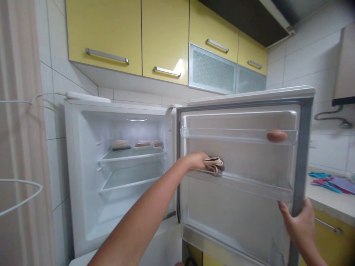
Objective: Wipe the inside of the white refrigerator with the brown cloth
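In the head view, the left hand point(196, 161) is at the centre of the frame, its fingers closed on a folded beige-and-brown fabric cloth point(214, 164). The cloth is at the near left end of the lower clear plastic door rack point(255, 187), on the inner side of the open white refrigerator door point(235, 212), which fills the right of centre. The right hand point(303, 221), at the lower right, is clasped around the door's grey-sealed edge, thumb on the inner side. Above, the upper clear plastic door rack point(222, 135) holds a rounded reddish-brown object point(276, 136) near its right end. Left of centre stands the white refrigerator compartment point(73, 177), with small food packs point(142, 144) on its upper glass shelf point(133, 154). Glossy yellow wall cabinets point(163, 33) span the top; crumpled blue, pink and lilac cloths point(337, 184) lie on the pale counter point(321, 197) at the right edge.
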Tool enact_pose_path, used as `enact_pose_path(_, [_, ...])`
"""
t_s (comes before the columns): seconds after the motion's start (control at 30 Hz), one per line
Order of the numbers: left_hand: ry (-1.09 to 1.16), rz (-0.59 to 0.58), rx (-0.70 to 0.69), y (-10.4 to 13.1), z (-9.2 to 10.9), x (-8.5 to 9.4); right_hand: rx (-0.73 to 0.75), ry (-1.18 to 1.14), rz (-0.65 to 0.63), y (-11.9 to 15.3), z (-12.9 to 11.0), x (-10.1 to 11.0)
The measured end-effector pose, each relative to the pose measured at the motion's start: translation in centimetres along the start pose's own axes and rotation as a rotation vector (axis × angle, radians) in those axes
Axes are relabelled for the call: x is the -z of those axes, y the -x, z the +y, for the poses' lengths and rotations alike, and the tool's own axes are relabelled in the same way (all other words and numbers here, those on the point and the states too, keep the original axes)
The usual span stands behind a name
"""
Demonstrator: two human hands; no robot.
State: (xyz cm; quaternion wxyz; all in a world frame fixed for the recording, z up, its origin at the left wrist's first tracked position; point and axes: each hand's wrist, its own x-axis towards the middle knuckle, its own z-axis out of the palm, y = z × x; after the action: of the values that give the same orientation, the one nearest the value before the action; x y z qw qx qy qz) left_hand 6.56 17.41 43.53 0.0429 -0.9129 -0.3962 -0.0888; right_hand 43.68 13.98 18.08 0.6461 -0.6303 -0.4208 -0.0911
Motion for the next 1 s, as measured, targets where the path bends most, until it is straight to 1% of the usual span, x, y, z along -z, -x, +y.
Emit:
enact_pose_path(0.07, [0.105,-0.007,-0.033,0.5,0.2,0.5,-0.026,0.018,0.008,0.0,-0.1,0.0])
enact_pose_path(0.1, [0.19,0.02,-0.051,0.8,0.5,0.7,-0.031,0.024,0.009,0.1,-0.2,0.0])
enact_pose_path(0.13, [0.302,0.071,-0.07,1.3,0.8,1.0,-0.03,0.025,0.003,0.1,-0.2,0.0])
enact_pose_path(0.2, [0.555,0.234,-0.106,2.4,1.5,1.6,-0.029,0.027,-0.009,0.1,-0.2,0.0])
enact_pose_path(0.27, [0.749,0.459,-0.119,3.7,1.9,2.7,-0.034,0.031,-0.01,0.1,-0.1,0.0])
enact_pose_path(0.3, [0.787,0.591,-0.106,4.3,2.1,3.4,-0.034,0.032,-0.007,0.1,0.0,0.0])
enact_pose_path(0.33, [0.79,0.734,-0.07,4.9,2.1,4.3,-0.031,0.031,-0.004,0.1,0.0,0.0])
enact_pose_path(0.4, [0.701,1.031,0.063,6.0,1.9,6.6,-0.022,0.026,0.003,0.1,-0.1,0.0])
enact_pose_path(0.47, [0.475,1.311,0.224,6.7,1.6,9.0,-0.017,0.017,0.003,0.2,-0.4,0.0])
enact_pose_path(0.5, [0.335,1.417,0.286,6.9,1.5,10.1,-0.022,0.014,0.004,0.2,-0.7,0.1])
enact_pose_path(0.53, [0.2,1.49,0.322,6.9,1.4,11.1,-0.028,0.011,0.001,0.3,-0.9,0.2])
enact_pose_path(0.57, [0.077,1.525,0.331,6.8,1.4,11.9,-0.034,0.008,-0.006,0.4,-1.1,0.3])
enact_pose_path(0.6, [-0.033,1.521,0.317,6.5,1.4,12.5,-0.037,0.005,-0.011,0.4,-1.3,0.3])
enact_pose_path(0.63, [-0.13,1.479,0.289,6.1,1.4,12.8,-0.037,0.003,-0.012,0.5,-1.4,0.4])
enact_pose_path(0.67, [-0.214,1.401,0.251,5.6,1.4,13.0,-0.035,0.003,-0.011,0.5,-1.5,0.4])
enact_pose_path(0.7, [-0.279,1.291,0.21,5.0,1.4,13.1,-0.032,0.004,-0.01,0.6,-1.5,0.5])
enact_pose_path(0.73, [-0.319,1.15,0.178,4.4,1.3,13.1,-0.03,0.006,-0.006,0.6,-1.4,0.5])
enact_pose_path(0.77, [-0.329,0.982,0.154,3.8,1.2,13.0,-0.028,0.009,-0.001,0.6,-1.3,0.5])
enact_pose_path(0.83, [-0.26,0.663,0.13,2.9,0.9,13.0,-0.024,0.015,-0.003,0.6,-1.1,0.4])
enact_pose_path(0.87, [-0.189,0.553,0.12,2.6,0.7,13.0,-0.024,0.015,-0.006,0.6,-0.9,0.4])
enact_pose_path(0.9, [-0.105,0.486,0.11,2.4,0.6,13.0,-0.024,0.013,-0.011,0.5,-0.8,0.3])
enact_pose_path(0.93, [-0.023,0.455,0.092,2.2,0.6,13.0,-0.024,0.011,-0.012,0.5,-0.8,0.3])
enact_pose_path(1.0, [0.087,0.465,0.045,2.0,0.9,12.7,-0.021,0.007,-0.009,0.4,-0.7,0.2])
